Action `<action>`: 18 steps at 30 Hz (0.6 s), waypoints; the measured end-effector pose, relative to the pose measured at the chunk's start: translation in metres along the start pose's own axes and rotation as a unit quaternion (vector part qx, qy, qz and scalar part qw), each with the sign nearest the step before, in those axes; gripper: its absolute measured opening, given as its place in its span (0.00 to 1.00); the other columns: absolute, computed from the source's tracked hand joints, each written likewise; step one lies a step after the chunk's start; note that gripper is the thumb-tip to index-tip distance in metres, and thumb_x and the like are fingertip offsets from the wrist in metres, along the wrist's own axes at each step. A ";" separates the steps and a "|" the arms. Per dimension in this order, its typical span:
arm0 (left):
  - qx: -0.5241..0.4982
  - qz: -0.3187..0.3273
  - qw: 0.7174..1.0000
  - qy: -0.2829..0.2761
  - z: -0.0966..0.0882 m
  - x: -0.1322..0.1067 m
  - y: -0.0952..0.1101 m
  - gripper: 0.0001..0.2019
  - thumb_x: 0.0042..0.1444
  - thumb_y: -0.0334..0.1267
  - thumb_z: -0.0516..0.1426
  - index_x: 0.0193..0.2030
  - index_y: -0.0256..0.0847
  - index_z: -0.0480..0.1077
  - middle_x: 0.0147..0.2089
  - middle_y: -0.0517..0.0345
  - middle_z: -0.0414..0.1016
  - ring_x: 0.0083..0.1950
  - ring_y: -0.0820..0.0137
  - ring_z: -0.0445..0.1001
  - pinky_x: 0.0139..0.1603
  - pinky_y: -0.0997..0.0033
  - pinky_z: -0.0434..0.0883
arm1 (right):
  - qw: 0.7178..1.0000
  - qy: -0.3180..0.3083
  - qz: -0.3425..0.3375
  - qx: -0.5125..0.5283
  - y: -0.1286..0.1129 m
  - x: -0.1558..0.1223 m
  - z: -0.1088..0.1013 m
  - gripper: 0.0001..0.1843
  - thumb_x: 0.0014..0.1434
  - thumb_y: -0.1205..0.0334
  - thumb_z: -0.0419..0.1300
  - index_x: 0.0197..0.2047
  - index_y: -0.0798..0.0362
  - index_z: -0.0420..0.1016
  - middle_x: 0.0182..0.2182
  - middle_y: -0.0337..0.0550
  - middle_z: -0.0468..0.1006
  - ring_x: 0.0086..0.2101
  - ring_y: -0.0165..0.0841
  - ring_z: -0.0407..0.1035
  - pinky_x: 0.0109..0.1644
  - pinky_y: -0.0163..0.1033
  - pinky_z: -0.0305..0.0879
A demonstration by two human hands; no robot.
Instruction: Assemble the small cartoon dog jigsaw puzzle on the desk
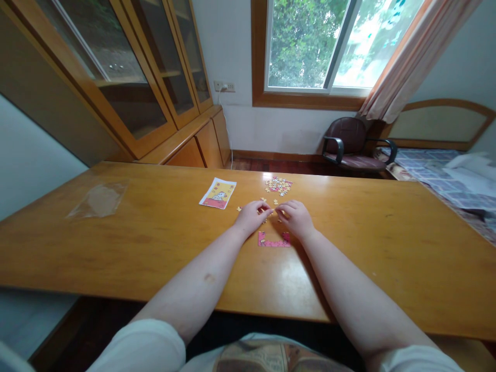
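Both my hands rest on the wooden table (pixel 116 243), fingertips almost meeting. My left hand (pixel 251 216) is closed in a pinch over small yellow puzzle pieces. My right hand (pixel 296 217) is also pinched, fingers curled toward the left hand; whatever it holds is too small to name. Just in front of my wrists lies a joined pink strip of puzzle (pixel 274 239). A heap of loose pieces (pixel 278 185) sits beyond the hands, with a few strays (pixel 270 200) between. A reference picture card (pixel 217 193) lies to the left of the heap.
A crumpled clear plastic bag (pixel 98 199) lies at the table's left. Glass-door wooden cabinets (pixel 127 77) line the left wall. Behind the table are a dark armchair (pixel 354 144), a window (pixel 333 44) with a curtain, and a bed (pixel 449 175) at right.
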State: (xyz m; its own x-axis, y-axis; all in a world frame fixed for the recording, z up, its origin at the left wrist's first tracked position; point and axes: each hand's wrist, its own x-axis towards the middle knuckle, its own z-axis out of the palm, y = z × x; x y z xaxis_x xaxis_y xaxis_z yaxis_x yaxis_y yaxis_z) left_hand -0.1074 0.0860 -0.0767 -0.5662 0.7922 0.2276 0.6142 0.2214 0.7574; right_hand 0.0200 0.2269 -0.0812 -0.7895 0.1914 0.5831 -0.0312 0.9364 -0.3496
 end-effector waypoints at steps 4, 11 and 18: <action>0.005 -0.019 1.000 -0.008 0.000 0.001 0.000 0.11 0.55 0.45 0.58 0.35 0.40 0.76 0.35 0.56 0.78 0.36 0.68 0.73 0.40 0.69 0.71 | 0.999 -0.001 -0.022 -0.030 0.001 -0.001 0.001 0.11 0.63 0.60 0.55 0.34 0.49 0.78 0.35 0.45 0.80 0.37 0.35 0.70 0.45 0.41 0.63; 0.005 -0.019 1.000 -0.010 0.000 0.000 0.001 0.11 0.54 0.44 0.58 0.35 0.39 0.76 0.35 0.56 0.79 0.35 0.68 0.73 0.39 0.70 0.70 | 0.999 -0.001 -0.020 -0.029 -0.001 -0.001 0.002 0.10 0.63 0.60 0.55 0.35 0.49 0.78 0.36 0.45 0.80 0.38 0.35 0.70 0.46 0.41 0.63; 0.065 -0.003 0.998 0.009 -0.003 0.001 -0.002 0.12 0.55 0.45 0.58 0.37 0.39 0.76 0.37 0.55 0.78 0.37 0.68 0.74 0.41 0.69 0.70 | 1.000 0.019 0.003 -0.002 0.004 -0.002 0.008 0.09 0.61 0.58 0.59 0.43 0.51 0.77 0.41 0.46 0.80 0.43 0.37 0.72 0.49 0.43 0.64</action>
State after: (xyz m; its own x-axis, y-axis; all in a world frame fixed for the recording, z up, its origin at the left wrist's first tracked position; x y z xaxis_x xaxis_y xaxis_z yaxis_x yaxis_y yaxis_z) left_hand -0.1111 0.0848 -0.0761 -0.5789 0.7808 0.2351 0.6766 0.2990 0.6730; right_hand 0.0165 0.2280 -0.0890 -0.7654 0.2074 0.6092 -0.0246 0.9365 -0.3498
